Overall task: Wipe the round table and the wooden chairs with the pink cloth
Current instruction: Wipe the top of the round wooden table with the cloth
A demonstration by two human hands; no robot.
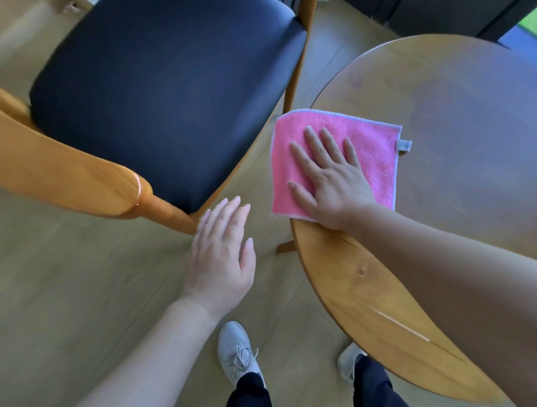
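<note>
The pink cloth (376, 148) lies folded flat at the left edge of the round wooden table (467, 114). My right hand (330, 178) presses on it with straight, spread fingers. A corner of the cloth hangs slightly past the table's rim. My left hand (223, 256) hovers open above the floor, between the table and a wooden chair (62, 163) with a dark padded seat (166, 92). It touches nothing.
The chair stands to the left of the table, its curved backrest nearest me. My two feet in light sneakers (236, 352) stand on the wood floor below. A dark window frame and a radiator lie at the far side.
</note>
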